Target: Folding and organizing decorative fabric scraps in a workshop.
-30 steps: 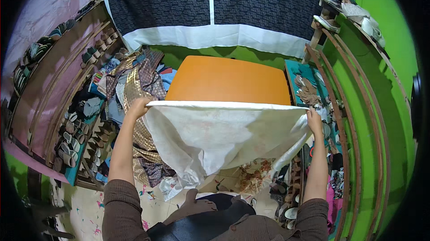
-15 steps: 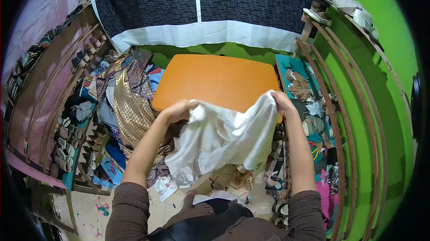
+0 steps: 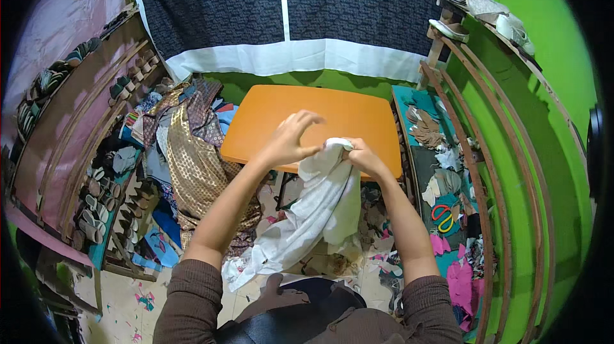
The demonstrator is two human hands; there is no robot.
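Note:
A white cloth (image 3: 326,197) hangs gathered in folds from my right hand (image 3: 366,157), whose fingers are closed on its upper end. Its lower part trails down past the near edge of the orange table (image 3: 320,110) to the floor. Just left of the bunched top, my left hand (image 3: 291,141) is raised with its fingers curved and apart from the thumb. The thumb tip lies close to the cloth; whether it touches cannot be made out. Both hands are over the near side of the table.
Patterned gold fabric (image 3: 192,171) is heaped left of the table. Racks of shoes (image 3: 93,219) stand further left. On the right, a low bench holds scraps and red-and-yellow-handled scissors (image 3: 442,217), beside wooden rails (image 3: 505,152). Scraps litter the tiled floor (image 3: 246,296).
The cloth was spread between both hands; now it is bunched in my right hand, which has moved left. My left hand has let go of it and moved slightly up and right.

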